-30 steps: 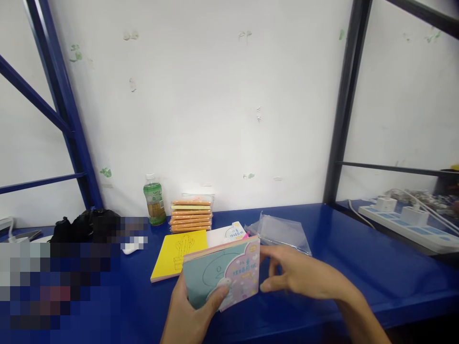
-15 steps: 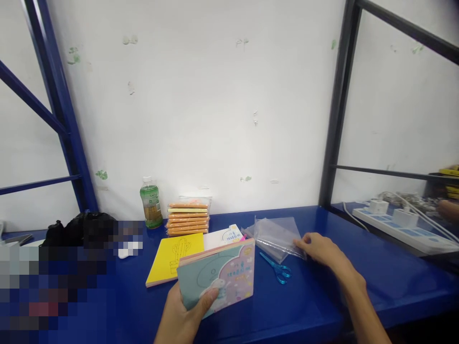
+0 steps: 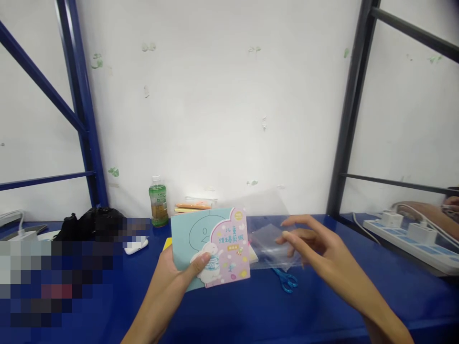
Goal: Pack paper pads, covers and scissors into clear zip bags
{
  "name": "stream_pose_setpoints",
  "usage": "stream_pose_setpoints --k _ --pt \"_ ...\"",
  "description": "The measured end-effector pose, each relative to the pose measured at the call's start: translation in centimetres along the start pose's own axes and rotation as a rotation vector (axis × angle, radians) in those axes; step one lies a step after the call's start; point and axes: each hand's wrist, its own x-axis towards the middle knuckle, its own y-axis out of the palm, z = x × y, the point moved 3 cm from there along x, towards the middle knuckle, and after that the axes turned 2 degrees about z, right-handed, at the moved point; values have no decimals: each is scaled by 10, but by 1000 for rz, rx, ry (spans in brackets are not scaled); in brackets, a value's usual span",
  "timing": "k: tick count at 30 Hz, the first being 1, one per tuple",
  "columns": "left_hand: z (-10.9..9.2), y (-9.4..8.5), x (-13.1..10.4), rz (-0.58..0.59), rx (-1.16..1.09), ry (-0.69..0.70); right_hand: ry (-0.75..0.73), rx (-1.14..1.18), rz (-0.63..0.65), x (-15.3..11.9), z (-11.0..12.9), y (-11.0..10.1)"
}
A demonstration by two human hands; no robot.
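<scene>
L hand [image 3: 172, 277] grips a pastel book [image 3: 227, 248], thumb on cover, over the blue table [image 3: 233, 320]. R hand [image 3: 326, 258], fingers loosely curled, is at a clear bag [image 3: 263, 251]; can't tell if it's gripping. Stage, approx.: book's in hand, apparently none of it inside bag.

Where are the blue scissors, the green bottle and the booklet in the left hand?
Blue scissors [image 3: 286, 278]: head view, on the handles.
Green bottle [image 3: 158, 202]: head view, on the middle of its body.
Booklet [image 3: 215, 240]: head view, on the front cover, near its middle.
</scene>
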Motion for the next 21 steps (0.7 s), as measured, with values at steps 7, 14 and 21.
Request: stream_pose_setpoints --k 7,14,21 --pt "-8 -14 7 -6 -27 -3 -48 20 -156 -13 4 -17" --pt "-9 -20 6 81 -162 -94 -32 14 -5 -3 -10 -13" --pt "-4 -25 10 137 -255 -186 42 75 84 6 -16 -1"
